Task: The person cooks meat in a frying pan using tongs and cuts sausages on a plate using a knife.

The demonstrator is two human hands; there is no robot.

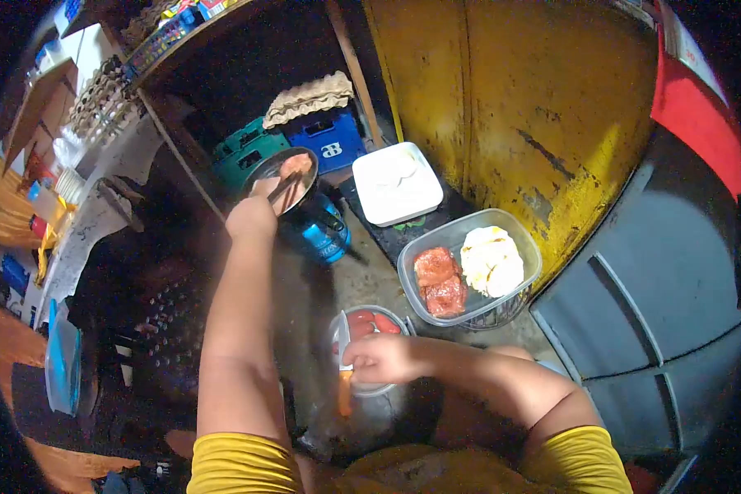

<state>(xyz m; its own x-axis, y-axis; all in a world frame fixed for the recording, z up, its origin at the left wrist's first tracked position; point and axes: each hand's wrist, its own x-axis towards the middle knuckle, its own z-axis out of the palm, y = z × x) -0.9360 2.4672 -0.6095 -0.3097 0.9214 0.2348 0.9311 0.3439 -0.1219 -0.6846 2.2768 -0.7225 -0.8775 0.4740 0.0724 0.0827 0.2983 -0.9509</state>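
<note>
My left hand reaches over a frying pan, closed round a dark, slender utensil whose kind I cannot make out. Pieces of pinkish meat lie in the pan, which sits above a blue portable stove. My right hand is over a clear round container of red pieces. Its fingertips are closed on a knife with an orange handle, near where the pale blade begins. The hand partly hides the container.
A clear rectangular tub holds reddish meat patties and a white mass. Behind it stands a white lidded container. Blue and green crates stand at the back, beside a yellow metal panel.
</note>
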